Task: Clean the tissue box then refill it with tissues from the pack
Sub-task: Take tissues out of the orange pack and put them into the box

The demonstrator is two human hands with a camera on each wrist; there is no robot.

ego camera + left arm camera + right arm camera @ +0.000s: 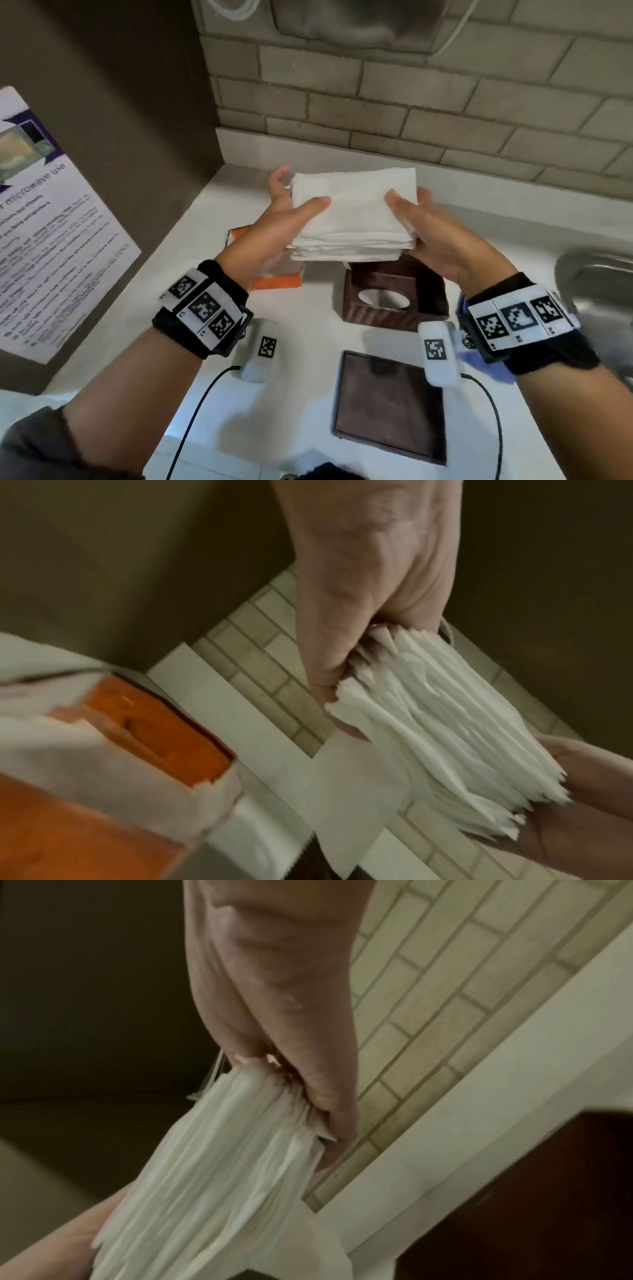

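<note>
A thick stack of white tissues hangs in the air between both hands. My left hand grips its left edge, thumb on top. My right hand grips its right edge the same way. The left wrist view shows the tissue stack edge-on, pinched by the left hand. The right wrist view shows the stack in the right hand. Below the stack lies the dark brown tissue box on its side, its oval slot facing me. The torn orange tissue pack lies under my left hand.
The box's flat brown base panel lies near the counter's front edge. A steel sink is at the right. A tiled wall backs the white counter. A microwave with a notice stands left. Cables run from both wrists.
</note>
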